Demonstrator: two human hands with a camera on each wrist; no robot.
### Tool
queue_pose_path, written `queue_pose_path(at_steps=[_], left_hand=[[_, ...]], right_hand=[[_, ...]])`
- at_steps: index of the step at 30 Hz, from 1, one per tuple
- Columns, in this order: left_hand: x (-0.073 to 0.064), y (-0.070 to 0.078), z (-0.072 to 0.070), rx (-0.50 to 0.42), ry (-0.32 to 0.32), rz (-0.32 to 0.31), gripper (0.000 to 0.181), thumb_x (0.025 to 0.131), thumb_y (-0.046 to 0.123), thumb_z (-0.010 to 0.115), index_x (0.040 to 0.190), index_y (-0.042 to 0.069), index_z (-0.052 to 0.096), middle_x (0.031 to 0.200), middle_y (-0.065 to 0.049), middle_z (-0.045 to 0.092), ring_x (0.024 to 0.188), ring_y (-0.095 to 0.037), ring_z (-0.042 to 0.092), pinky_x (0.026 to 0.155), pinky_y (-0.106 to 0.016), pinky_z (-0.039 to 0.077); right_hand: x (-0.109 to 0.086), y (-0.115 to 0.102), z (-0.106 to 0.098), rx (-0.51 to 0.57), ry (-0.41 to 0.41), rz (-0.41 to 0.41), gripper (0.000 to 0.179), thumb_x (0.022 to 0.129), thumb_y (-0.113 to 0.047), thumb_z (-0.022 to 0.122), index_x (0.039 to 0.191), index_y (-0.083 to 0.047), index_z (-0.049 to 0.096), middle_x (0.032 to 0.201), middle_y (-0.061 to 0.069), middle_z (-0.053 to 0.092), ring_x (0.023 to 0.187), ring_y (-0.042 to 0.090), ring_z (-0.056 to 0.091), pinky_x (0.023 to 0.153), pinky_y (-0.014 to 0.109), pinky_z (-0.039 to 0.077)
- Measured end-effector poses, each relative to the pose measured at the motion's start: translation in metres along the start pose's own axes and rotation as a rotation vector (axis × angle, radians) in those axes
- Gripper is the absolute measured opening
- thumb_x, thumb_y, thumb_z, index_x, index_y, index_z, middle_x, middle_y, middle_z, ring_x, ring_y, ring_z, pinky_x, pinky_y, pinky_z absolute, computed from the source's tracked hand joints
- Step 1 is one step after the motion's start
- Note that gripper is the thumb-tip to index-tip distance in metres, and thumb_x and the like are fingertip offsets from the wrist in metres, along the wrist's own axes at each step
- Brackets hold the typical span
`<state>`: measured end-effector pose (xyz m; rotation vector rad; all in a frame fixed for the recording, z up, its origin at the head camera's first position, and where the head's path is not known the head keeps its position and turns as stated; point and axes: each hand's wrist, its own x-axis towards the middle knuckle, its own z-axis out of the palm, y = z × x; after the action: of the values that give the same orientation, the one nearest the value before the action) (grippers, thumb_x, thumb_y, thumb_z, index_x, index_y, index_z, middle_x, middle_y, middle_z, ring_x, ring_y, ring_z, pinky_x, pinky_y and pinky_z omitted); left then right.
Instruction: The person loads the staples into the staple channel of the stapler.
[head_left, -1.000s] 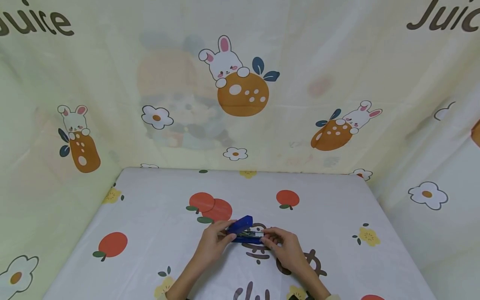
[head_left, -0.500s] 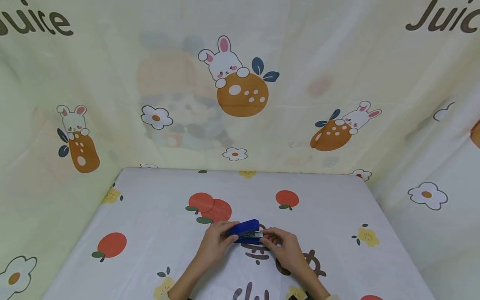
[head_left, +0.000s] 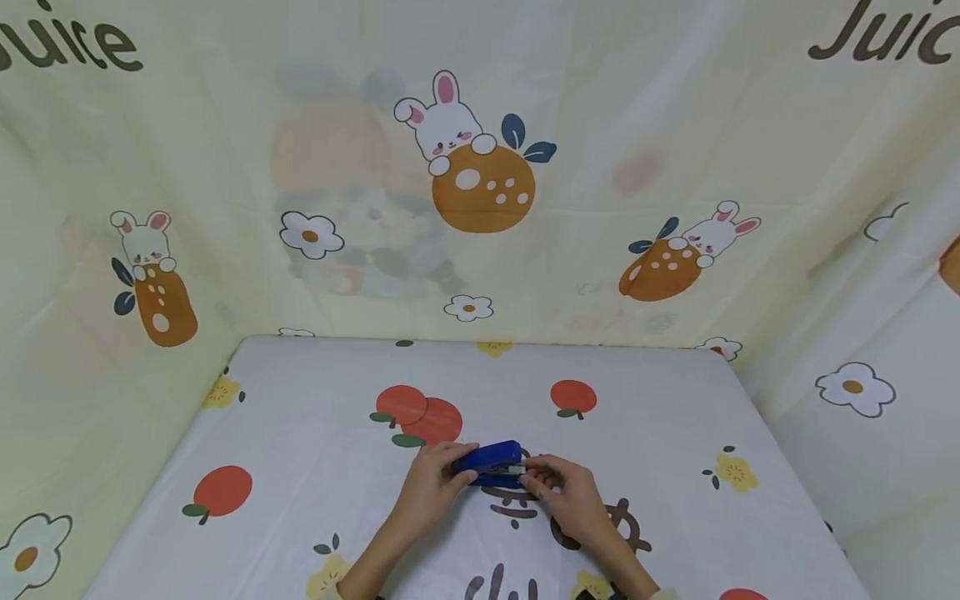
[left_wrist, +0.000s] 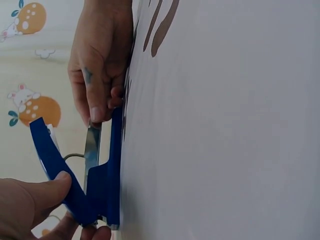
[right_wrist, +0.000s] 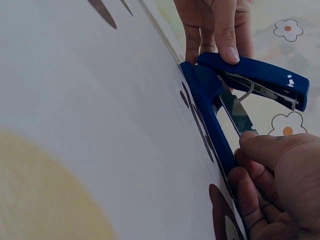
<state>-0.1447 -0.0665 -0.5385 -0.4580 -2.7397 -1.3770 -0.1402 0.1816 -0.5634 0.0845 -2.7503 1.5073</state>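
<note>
A blue stapler (head_left: 491, 456) sits on the table near the middle of the head view, with its top cover (left_wrist: 50, 150) swung up. Below the cover the metal staple magazine (right_wrist: 237, 110) is exposed, and a thin curved wire joins the two. At the hinge end my left hand (head_left: 429, 487) grips the stapler, thumb on the cover. My right hand (head_left: 567, 493) is at the front end, thumb and fingers pinching the magazine's tip, other fingers near the base (left_wrist: 115, 150). Whether staples lie in the magazine cannot be made out.
A pale cloth (head_left: 300, 450) printed with fruit, flowers and dark lettering covers the table. Behind it and along both sides hangs a curtain (head_left: 360, 183) with rabbit prints. Part of a dark object (head_left: 587, 595) shows at the bottom edge, by the right forearm.
The stapler's cover has come down from a steep angle to a lower one over the magazine, mostly in the first half second. Both hands stay nearly in place.
</note>
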Motion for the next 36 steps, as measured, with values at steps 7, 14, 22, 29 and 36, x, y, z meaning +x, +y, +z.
queue_pose_path(at_steps=[7, 14, 22, 29, 36], left_hand=[[0.0009, 0.0002, 0.0018, 0.022, 0.012, 0.004, 0.036, 0.095, 0.018, 0.08, 0.131, 0.014, 0.076, 0.126, -0.01, 0.076, 0.118, -0.026, 0.063, 0.094, -0.036, 0.056], [0.0005, 0.001, 0.0029, 0.043, 0.019, 0.007, 0.036, 0.094, 0.016, 0.08, 0.13, 0.014, 0.077, 0.124, -0.009, 0.077, 0.116, -0.025, 0.062, 0.093, -0.037, 0.055], [0.0006, 0.0003, 0.0042, 0.042, 0.021, 0.007, 0.036, 0.093, 0.015, 0.081, 0.129, 0.014, 0.077, 0.124, -0.009, 0.077, 0.114, -0.024, 0.062, 0.091, -0.034, 0.054], [0.0001, -0.0008, 0.0044, 0.04, 0.021, 0.026, 0.034, 0.093, 0.013, 0.08, 0.128, 0.013, 0.077, 0.125, -0.01, 0.077, 0.116, -0.027, 0.063, 0.095, -0.041, 0.054], [0.0008, -0.0003, 0.0043, 0.045, 0.022, 0.049, 0.034, 0.093, 0.008, 0.079, 0.127, 0.011, 0.077, 0.124, -0.01, 0.078, 0.117, -0.029, 0.068, 0.101, -0.048, 0.052]], right_hand=[[0.0008, 0.0013, 0.0016, -0.006, 0.006, 0.008, 0.019, 0.092, -0.011, 0.082, 0.11, -0.018, 0.08, 0.087, -0.007, 0.072, 0.077, 0.005, 0.061, 0.07, 0.017, 0.052], [0.0003, -0.0001, 0.0024, -0.006, 0.009, 0.014, 0.02, 0.092, -0.009, 0.081, 0.11, -0.017, 0.08, 0.088, -0.006, 0.072, 0.077, 0.005, 0.061, 0.07, 0.017, 0.052], [-0.0017, 0.0002, 0.0023, -0.025, 0.015, -0.012, 0.019, 0.092, -0.009, 0.082, 0.11, -0.015, 0.08, 0.087, -0.006, 0.072, 0.077, 0.005, 0.06, 0.069, 0.016, 0.052], [-0.0012, 0.0019, 0.0032, -0.017, 0.021, -0.023, 0.019, 0.091, -0.009, 0.082, 0.109, -0.015, 0.08, 0.087, -0.006, 0.072, 0.076, 0.004, 0.06, 0.069, 0.017, 0.052], [-0.0005, 0.0043, 0.0038, -0.022, 0.027, -0.039, 0.02, 0.091, -0.008, 0.082, 0.11, -0.013, 0.08, 0.086, -0.005, 0.073, 0.076, 0.004, 0.06, 0.068, 0.017, 0.052]])
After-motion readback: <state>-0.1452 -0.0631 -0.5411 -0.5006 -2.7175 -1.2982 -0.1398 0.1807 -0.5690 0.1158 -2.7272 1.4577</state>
